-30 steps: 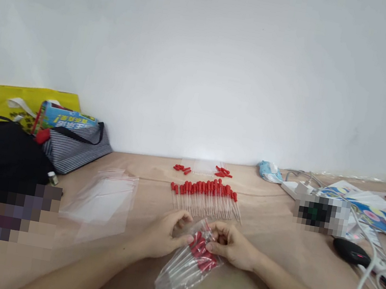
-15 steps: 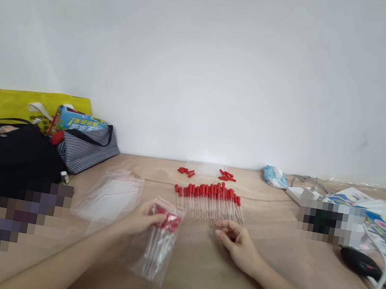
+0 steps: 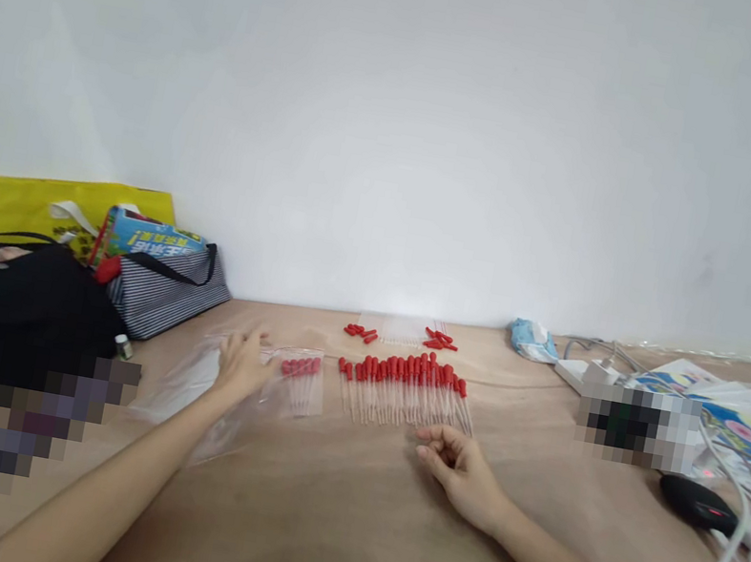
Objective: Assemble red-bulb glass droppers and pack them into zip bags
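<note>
Left of centre, a clear bag (image 3: pixel 318 399) of red-topped droppers (image 3: pixel 302 388) is being bordered by the left hand (image 3: pixel 245 367), whose grip cannot be told; flat bags (image 3: pixel 178 387) are being partly hidden. Right of centre, the right hand (image 3: pixel 458 470) is being held loosely curled, empty.

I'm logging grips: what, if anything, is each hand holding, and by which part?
No hold shows: the left hand is spread over the clear bags, any contact hard to tell; the right hand holds nothing visible.
</note>
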Demonstrator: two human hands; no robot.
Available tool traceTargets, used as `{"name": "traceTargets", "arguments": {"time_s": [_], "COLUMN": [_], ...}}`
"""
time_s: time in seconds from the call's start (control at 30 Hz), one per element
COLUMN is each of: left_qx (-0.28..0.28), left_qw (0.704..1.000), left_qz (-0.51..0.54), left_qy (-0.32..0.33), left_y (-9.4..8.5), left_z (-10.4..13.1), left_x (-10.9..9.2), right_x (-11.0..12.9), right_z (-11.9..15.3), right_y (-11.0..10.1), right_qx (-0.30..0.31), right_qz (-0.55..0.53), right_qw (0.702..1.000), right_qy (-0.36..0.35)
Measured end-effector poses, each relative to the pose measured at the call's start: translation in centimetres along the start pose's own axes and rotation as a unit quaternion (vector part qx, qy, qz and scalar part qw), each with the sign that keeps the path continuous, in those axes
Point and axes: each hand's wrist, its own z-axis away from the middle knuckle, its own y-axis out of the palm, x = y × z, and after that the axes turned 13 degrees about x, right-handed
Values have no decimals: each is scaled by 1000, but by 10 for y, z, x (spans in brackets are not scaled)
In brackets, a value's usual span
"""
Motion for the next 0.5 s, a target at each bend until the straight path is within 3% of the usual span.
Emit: {"name": "traceTargets", "arguments": {"time_s": [0.1,0.17,0.23,0.33,0.5], "left_qx": [3,40,88,125,128], "left_qw": [998,985,972,967,968], "left_qz": [-66,-162,-196,-181,-151], "left_qy": [2,-42,-90,-129,-151], "left_y": [-27,-40,-48,-53,-62], "left_z": [15,24,30,35,35], "left_x": [21,36,47,56,62], "right_x": [-1,-3,-5,-4,1], "right_z": [0,-1,-1,0,1], "right_y": [0,0,-1,-1,-1], "right_qx": [5,10,14,18,28], "right_qz": [2,6,12,19,19], "right_qw": [1000,1000,1000,1000,999], "right_qy": [0,1,0,2,3]}}
